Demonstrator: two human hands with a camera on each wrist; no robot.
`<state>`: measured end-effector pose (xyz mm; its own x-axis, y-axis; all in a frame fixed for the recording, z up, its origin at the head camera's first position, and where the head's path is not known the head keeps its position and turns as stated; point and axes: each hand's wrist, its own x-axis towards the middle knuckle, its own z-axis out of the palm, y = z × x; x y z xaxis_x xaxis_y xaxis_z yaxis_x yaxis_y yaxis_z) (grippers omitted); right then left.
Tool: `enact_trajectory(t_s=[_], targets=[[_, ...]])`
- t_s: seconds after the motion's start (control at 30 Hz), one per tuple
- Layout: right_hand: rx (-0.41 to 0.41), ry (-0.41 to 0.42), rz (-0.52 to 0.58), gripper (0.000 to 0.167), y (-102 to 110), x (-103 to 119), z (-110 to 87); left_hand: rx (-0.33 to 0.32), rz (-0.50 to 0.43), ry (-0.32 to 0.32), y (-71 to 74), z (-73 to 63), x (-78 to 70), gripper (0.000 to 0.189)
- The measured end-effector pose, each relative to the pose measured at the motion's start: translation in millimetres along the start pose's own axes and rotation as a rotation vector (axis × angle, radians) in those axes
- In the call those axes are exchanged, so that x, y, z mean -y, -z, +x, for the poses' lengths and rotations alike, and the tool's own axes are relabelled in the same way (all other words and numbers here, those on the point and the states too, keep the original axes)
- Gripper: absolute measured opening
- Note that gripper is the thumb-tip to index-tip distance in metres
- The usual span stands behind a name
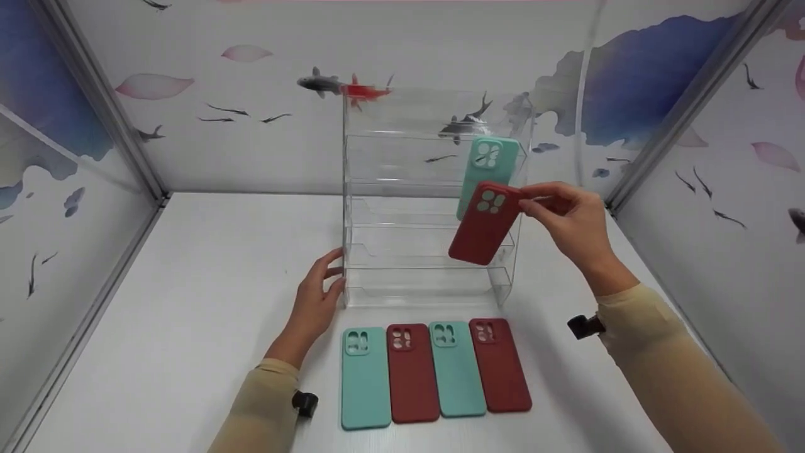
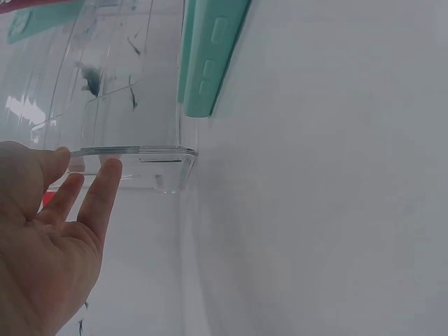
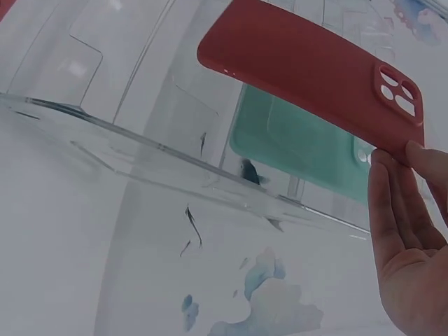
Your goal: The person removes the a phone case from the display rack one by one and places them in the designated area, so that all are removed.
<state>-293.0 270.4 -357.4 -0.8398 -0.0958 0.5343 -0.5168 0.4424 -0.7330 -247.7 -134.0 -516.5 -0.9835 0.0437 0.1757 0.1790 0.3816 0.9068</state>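
My right hand (image 1: 569,217) pinches a red phone case (image 1: 481,229) by its upper right corner, between thumb and fingers. The case hangs tilted in front of the clear acrylic display rack (image 1: 402,299), its camera cutouts at the top. Behind it, a teal phone case (image 3: 301,140) leans in the rack's right part, partly hidden by the red one. At the rack's lower left side, my left hand (image 1: 317,302) rests its fingertips against the side panel (image 2: 133,150), with fingers loosely extended.
In front of the rack, two teal and two red cases lie side by side in alternating colours, from a teal case (image 1: 366,390) at left to a red case (image 1: 503,377) at right. The white table (image 1: 220,283) is enclosed by printed walls (image 1: 251,145).
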Motion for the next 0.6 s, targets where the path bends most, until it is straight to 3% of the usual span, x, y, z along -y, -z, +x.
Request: enact_trajectory(t_s=[0.47, 0.6], targets=[[0.134, -0.206, -0.121, 0.025, 34.6, -29.2, -23.0, -0.007, 0.013, -0.001, 0.6, 1.4, 1.4, 0.056], [0.217, -0.253, -0.142, 0.030, 47.5, -36.6, -28.9, -0.005, 0.017, 0.011, 0.0, 1.0, 1.4, 0.056]])
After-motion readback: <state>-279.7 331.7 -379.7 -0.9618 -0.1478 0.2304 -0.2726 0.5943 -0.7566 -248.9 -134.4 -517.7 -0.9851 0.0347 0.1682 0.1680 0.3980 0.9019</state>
